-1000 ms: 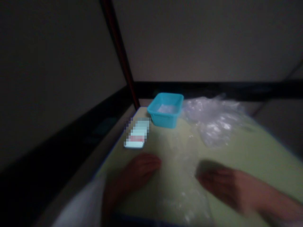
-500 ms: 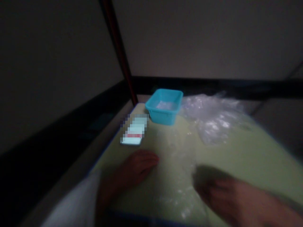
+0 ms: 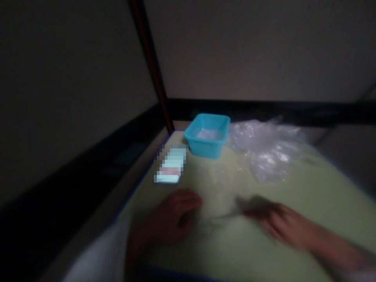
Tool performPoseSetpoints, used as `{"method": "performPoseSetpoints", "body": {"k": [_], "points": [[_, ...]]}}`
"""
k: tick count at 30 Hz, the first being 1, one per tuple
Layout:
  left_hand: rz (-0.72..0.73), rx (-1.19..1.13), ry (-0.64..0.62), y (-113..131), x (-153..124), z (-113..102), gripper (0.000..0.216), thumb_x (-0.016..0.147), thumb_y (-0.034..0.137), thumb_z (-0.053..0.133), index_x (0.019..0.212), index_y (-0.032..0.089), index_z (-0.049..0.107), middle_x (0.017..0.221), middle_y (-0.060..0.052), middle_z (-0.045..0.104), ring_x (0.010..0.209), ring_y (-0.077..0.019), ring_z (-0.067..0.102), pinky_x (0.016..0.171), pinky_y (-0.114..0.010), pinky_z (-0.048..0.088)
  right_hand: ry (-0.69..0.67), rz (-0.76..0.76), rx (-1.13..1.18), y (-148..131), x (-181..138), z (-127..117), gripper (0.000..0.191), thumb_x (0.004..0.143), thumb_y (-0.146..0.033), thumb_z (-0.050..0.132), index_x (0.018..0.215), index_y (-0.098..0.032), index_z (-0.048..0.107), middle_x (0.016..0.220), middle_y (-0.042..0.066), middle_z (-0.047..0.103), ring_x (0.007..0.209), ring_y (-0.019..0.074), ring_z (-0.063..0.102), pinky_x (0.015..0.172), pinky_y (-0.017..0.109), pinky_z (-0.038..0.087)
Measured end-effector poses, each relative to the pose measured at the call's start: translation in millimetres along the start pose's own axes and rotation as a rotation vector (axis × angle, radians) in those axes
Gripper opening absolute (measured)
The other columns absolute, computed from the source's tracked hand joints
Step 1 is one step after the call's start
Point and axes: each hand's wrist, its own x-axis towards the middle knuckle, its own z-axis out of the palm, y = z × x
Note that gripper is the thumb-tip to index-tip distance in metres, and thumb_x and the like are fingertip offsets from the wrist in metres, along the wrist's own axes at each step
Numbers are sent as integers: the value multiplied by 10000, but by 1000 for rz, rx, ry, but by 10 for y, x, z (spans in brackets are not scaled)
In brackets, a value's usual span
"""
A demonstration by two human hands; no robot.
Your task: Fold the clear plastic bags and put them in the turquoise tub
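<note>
A thin clear plastic bag (image 3: 220, 184) lies on the pale yellow-green tabletop between my hands, its near edge showing as a faint line. My left hand (image 3: 176, 213) rests at the bag's left side with the fingers curled round toward the thumb, apparently on its edge. On the other side, my right hand (image 3: 276, 221) has its fingers pressed together on the right end of that edge. Blur and dim light hide the exact fingertip contact.
Toward the back stands a turquoise plastic basket (image 3: 204, 149) with something whitish inside. A lit phone (image 3: 172, 168) lies left of it, screen pixelated. Crumpled clear plastic bags (image 3: 268, 149) are heaped at the back right. A dark red pole (image 3: 154, 70) rises behind the table.
My right hand has moved up and away from me, and the bag's near part has come up with it off the front of the table. My left hand has curled more.
</note>
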Motion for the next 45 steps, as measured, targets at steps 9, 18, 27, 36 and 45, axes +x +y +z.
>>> {"method": "performPoseSetpoints", "body": {"k": [9,18,27,36,45], "points": [[-253,-246,6,39,315,52,220,803,236,526,895,161,711,895,-67,698,884,-191,625,814,-319,478,78,576,568,65,325,-98,245,970,-388,316,844,-222,445,689,3,594,607,136,571,555,278,476],[-572,-545,-109,-68,573,24,198,726,275,537,664,135,662,680,-24,681,706,-176,631,669,-252,448,245,1018,832,133,566,-42,346,763,-537,525,842,-216,422,475,-91,445,408,108,468,387,233,372],[-608,-693,-46,-108,575,101,142,706,310,555,697,169,567,658,-3,680,691,-186,653,675,-280,454,271,921,898,139,509,78,455,688,-507,624,950,-236,368,527,-128,382,383,59,365,350,184,286],[-644,-704,-40,-19,568,46,221,699,147,536,898,190,449,605,43,655,618,-159,629,590,-247,401,171,841,948,158,547,72,446,742,-487,592,1013,-230,348,629,-61,577,455,111,543,362,190,297],[-684,-685,14,-13,542,73,588,702,196,581,1240,132,352,658,31,645,638,-168,618,595,-264,406,362,931,854,167,538,67,561,646,-379,649,1085,-206,345,542,-81,556,434,132,528,388,222,348]]}}
